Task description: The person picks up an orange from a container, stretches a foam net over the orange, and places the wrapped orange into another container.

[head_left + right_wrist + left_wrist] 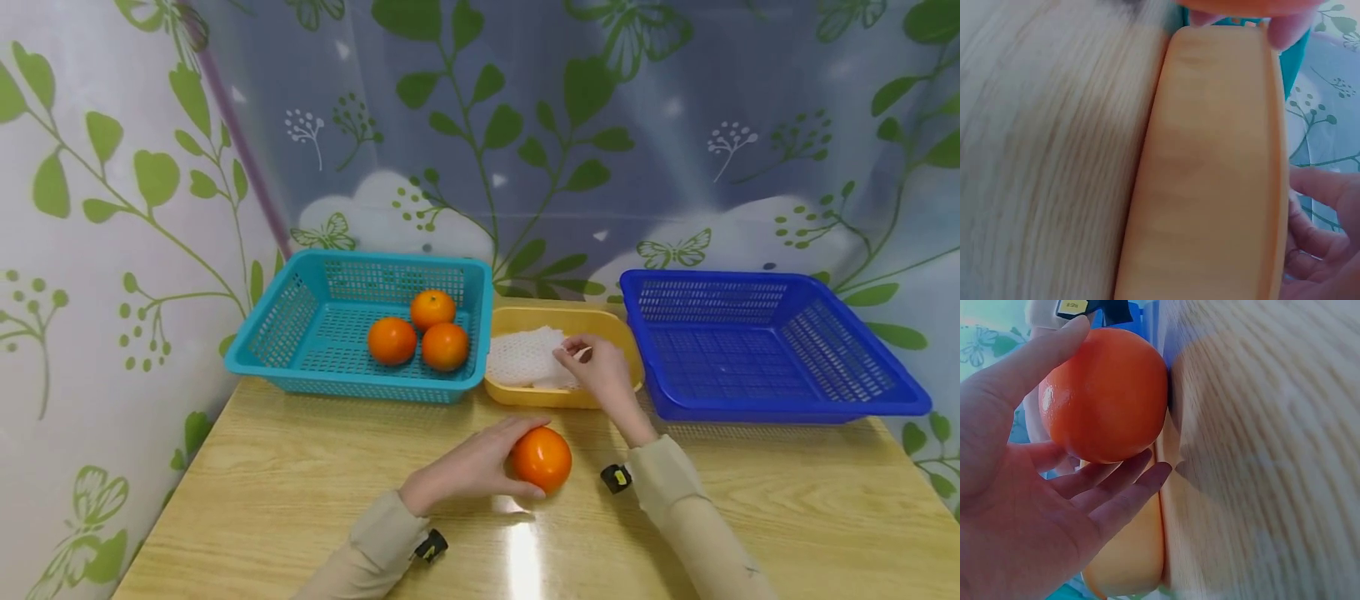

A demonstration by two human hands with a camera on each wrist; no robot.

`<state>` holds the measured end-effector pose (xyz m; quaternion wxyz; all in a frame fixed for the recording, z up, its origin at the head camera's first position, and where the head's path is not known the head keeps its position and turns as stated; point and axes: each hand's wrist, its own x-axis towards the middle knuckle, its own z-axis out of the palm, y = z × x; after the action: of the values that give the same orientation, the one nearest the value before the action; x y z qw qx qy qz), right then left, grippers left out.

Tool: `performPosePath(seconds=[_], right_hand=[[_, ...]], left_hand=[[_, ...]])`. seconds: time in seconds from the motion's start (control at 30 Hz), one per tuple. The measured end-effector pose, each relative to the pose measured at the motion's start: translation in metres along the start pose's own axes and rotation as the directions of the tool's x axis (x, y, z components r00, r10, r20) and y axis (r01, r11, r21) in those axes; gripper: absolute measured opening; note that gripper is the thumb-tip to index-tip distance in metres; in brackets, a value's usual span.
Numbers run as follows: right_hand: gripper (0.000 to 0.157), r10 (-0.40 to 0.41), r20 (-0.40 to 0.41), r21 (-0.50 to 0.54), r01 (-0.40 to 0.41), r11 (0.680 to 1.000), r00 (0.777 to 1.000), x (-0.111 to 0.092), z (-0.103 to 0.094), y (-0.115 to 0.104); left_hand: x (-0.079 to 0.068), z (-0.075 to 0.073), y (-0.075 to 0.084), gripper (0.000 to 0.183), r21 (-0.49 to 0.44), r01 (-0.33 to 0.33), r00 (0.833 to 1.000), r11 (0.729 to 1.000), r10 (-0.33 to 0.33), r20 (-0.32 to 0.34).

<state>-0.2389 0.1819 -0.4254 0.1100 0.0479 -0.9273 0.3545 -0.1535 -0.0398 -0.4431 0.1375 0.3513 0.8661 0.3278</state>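
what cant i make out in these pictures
Right wrist view: finger ends of the right hand, hidden behind the yellow plastic tray.
Same view: most of the held round orange fruit, cut off by the top edge.
Head view: number of white foam nets, hidden by overlap.

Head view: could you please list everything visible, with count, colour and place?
Wooden table: 1, light brown, lower part of view
Leaf-patterned curtain: count unclear, white, grey-blue and green, behind the table
Mesh basket: 1, teal, left
Second mesh basket: 1, dark blue, right
Oval tub: 1, yellow, between the baskets
Foam nets: count unclear, white, inside the tub
Round fruits: 3, orange, in the teal basket
Lone fruit: 1, orange, in front of the tub
Wrist cameras: 2, black, foreground
Sleeves: 2, beige, foreground
Left hand: 1, bare, at the lone fruit
Right hand: 1, bare, at the foam nets
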Motion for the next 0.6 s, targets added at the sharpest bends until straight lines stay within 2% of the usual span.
performPosePath(seconds=[0.33,0.47,0.6], right_hand=[[0.024,-0.019,-0.166,0.203,0.053,0.978,0.986,-0.008,-0.021,-0.006],[0.030,0.017,-0.143,0.337,0.032,0.941,0.990,-0.013,-0.029,-0.006],[0.033,0.047,-0.100,0.488,0.008,0.873,0.994,-0.020,-0.036,-0.007]], left_hand=[[0.001,0.001,0.000,0.088,-0.020,0.014,1.000,1.000,-0.014,-0.020],[0.001,-0.004,0.000,0.087,-0.030,0.030,0.999,0.999,-0.031,-0.025],[0.000,-0.015,0.001,0.088,-0.060,0.005,1.000,0.998,-0.006,-0.022]])
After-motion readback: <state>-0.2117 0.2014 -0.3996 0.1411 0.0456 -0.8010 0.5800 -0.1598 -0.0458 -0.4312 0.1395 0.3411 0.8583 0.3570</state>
